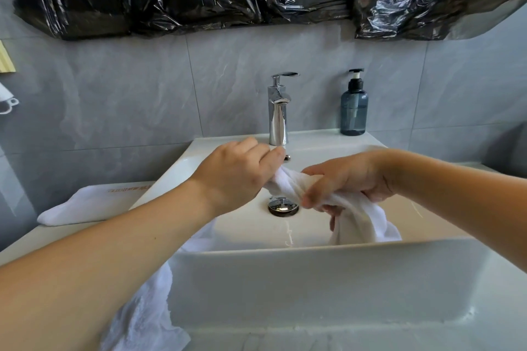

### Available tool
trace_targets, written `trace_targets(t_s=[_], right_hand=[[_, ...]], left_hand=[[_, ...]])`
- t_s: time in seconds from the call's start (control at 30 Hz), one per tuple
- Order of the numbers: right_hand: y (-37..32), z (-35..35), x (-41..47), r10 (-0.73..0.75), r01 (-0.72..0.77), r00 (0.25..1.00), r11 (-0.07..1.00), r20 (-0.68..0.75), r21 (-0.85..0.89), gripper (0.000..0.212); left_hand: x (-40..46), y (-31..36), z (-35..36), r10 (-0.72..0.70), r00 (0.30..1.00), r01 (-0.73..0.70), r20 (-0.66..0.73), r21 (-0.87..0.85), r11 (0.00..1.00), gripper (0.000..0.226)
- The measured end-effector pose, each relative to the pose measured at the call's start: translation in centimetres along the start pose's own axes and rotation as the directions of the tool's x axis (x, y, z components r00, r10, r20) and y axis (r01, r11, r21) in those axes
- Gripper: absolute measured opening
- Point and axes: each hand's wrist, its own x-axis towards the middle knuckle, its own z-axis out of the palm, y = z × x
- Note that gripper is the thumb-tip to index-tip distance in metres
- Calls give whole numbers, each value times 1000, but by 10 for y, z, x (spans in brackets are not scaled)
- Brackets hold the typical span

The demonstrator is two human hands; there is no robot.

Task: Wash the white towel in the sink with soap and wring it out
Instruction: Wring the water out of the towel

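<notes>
Gripping twisted white towel (288, 184) — left hand (236, 177), right hand (348, 179) both clenched — above sink (313, 279) basin.

we see two bare forearms, no sleeves showing; left hand (233, 177) and right hand (350, 177) without rings or gloves.

The left hand (236, 177) covers one end of the white towel (293, 185), so its fingers' grip there cannot be seen. The right hand (350, 179) hides the towel's middle. At lower left, the forearm hides part of the white cloth hanging over the sink (313, 279) rim, which the bottom edge cuts off. The lettering on the folded towel (94, 202) at left is too small to read.
</notes>
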Motion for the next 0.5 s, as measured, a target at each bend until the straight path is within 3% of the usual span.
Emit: trace_targets(t_s=[0.07,0.13,0.2,0.27,0.33,0.4,0.47,0.5], right_hand=[[-3,5,4,55,-94,983,970,-173,-224,39],[-7,12,11,-63,-144,911,877,-407,-459,28],[-10,18,17,-281,-200,798,711,-533,-674,20],[-10,19,21,-463,-287,719,481,-518,-829,17],[-7,14,21,-562,-329,713,261,-420,-908,13],[-2,7,21,-613,-340,703,158,-362,-927,9],[7,1,26,-711,-317,641,99,-290,-943,11],[13,-2,30,-774,-311,595,27,-216,-950,19]], left_hand=[[4,2,2,-40,995,34,92,62,997,20],[14,9,0,-178,935,151,306,110,982,22],[20,17,2,-379,751,388,541,102,916,19],[24,21,11,-452,571,612,685,12,791,24],[29,24,16,-399,419,801,816,-125,585,29],[35,28,19,-245,272,935,930,-196,296,36],[36,29,19,46,144,988,988,-142,-54,39],[34,29,19,226,112,979,968,-68,-193,39]])
